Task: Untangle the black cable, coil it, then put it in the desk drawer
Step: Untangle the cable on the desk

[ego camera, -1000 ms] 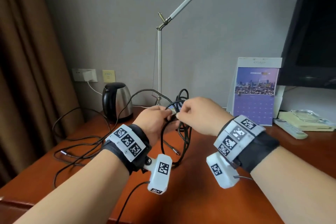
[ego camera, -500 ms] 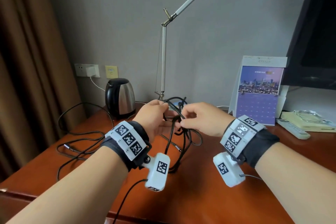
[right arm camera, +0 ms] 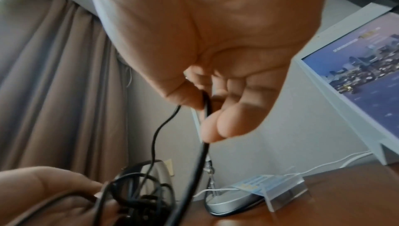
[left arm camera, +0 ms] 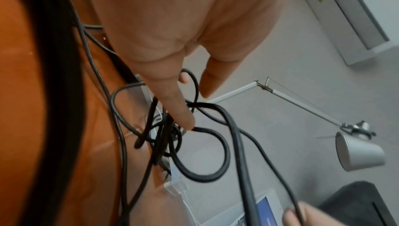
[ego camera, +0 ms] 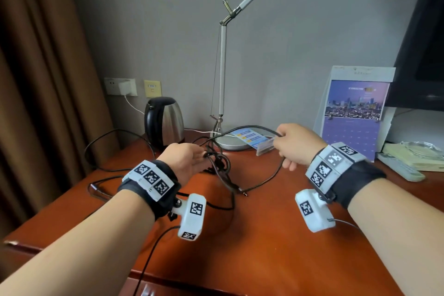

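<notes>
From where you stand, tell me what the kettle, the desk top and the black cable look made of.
Kettle: brushed metal, probably stainless steel, with soft grey reflections; its handle and lid look like black plastic.
Desk top: reddish-brown wood or veneer under glossy varnish, shown by the sheen.
Black cable: matte rubber or plastic sheath, bending freely into loops.

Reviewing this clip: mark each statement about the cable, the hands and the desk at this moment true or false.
1. The right hand grips a strand of the black cable. True.
2. The cable is already neatly coiled. False: a knotted clump sits at the left hand.
3. The kettle stands near the wall, left of the lamp base. True.
4. Both hands are resting flat on the desk. False: both hold cable above it.
5. A plug end lies on the desk. True.
</notes>
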A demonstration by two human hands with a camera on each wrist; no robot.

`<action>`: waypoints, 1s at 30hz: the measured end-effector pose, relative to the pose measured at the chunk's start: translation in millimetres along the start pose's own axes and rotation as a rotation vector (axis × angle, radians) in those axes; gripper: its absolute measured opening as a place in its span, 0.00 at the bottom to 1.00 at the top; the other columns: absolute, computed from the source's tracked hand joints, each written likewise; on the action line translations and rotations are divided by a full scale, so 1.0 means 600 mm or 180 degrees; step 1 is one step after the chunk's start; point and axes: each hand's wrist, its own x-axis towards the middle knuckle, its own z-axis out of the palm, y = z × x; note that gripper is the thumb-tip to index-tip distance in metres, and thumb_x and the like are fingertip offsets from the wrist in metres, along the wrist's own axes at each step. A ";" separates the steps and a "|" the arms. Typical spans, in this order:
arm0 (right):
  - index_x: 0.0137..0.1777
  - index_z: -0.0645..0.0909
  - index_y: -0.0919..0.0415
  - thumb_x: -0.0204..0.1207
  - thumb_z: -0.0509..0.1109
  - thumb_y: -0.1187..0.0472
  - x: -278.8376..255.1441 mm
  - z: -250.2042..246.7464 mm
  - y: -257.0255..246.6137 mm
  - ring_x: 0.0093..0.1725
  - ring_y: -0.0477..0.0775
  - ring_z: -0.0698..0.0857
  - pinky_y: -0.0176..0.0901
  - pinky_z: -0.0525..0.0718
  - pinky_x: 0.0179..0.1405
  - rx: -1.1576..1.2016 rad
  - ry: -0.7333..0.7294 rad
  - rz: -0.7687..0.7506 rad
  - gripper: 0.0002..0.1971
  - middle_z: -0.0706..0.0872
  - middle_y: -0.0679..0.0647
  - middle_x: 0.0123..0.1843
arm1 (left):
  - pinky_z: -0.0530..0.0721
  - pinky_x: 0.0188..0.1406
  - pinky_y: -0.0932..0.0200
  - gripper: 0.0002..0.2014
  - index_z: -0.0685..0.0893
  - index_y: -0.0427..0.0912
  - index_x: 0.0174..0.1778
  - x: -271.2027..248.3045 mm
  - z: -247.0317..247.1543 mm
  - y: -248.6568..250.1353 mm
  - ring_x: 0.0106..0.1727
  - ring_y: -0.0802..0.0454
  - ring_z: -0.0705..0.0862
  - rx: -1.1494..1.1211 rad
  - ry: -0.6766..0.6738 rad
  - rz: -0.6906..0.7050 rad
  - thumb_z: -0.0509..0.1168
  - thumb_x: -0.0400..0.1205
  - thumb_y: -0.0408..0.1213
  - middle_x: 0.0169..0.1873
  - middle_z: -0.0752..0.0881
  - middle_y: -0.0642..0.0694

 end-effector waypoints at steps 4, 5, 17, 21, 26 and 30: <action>0.55 0.73 0.73 0.81 0.58 0.67 0.010 -0.001 0.032 0.31 0.67 0.92 0.60 0.93 0.33 0.0306 0.0029 0.0778 0.09 0.87 0.70 0.46 | 0.94 0.30 0.49 0.06 0.74 0.31 0.60 0.010 -0.020 0.006 0.38 0.37 0.90 -0.0394 0.0407 0.0023 0.55 0.92 0.28 0.42 0.81 0.35; 0.52 0.76 0.73 0.79 0.60 0.67 0.010 -0.003 0.037 0.34 0.68 0.93 0.60 0.93 0.36 0.0037 0.0106 0.0850 0.08 0.88 0.70 0.45 | 0.94 0.31 0.48 0.08 0.73 0.32 0.66 0.010 -0.026 0.007 0.41 0.34 0.91 -0.0341 0.0440 0.0005 0.55 0.93 0.31 0.45 0.84 0.34; 0.76 0.78 0.51 0.83 0.67 0.52 0.007 0.066 -0.078 0.67 0.57 0.84 0.49 0.81 0.67 -0.1150 -0.0241 -0.0964 0.21 0.83 0.53 0.73 | 0.92 0.36 0.46 0.09 0.79 0.41 0.50 -0.050 0.029 0.003 0.35 0.35 0.91 0.1026 -0.0386 0.0319 0.59 0.93 0.41 0.47 0.93 0.38; 0.59 0.85 0.60 0.83 0.68 0.54 0.013 0.080 -0.078 0.56 0.61 0.87 0.54 0.85 0.57 -0.1276 -0.0169 -0.0897 0.12 0.90 0.57 0.56 | 0.92 0.36 0.44 0.08 0.80 0.38 0.53 -0.051 0.036 0.002 0.37 0.33 0.91 0.1040 -0.0336 0.0273 0.59 0.92 0.38 0.51 0.93 0.31; 0.45 0.86 0.57 0.85 0.67 0.53 0.006 0.040 -0.056 0.53 0.62 0.86 0.45 0.77 0.45 -0.1143 0.0174 -0.0984 0.12 0.88 0.46 0.45 | 0.92 0.29 0.46 0.11 0.78 0.34 0.60 -0.024 0.018 0.001 0.29 0.36 0.91 0.0753 0.0080 0.0123 0.53 0.93 0.35 0.32 0.91 0.35; 0.40 0.83 0.62 0.84 0.63 0.53 0.024 -0.007 -0.012 0.31 0.61 0.85 0.47 0.79 0.34 -0.0291 0.0785 -0.0321 0.16 0.83 0.58 0.30 | 0.89 0.21 0.51 0.18 0.67 0.35 0.79 0.002 -0.002 -0.003 0.32 0.36 0.91 0.0415 0.0436 0.0065 0.50 0.94 0.37 0.44 0.88 0.31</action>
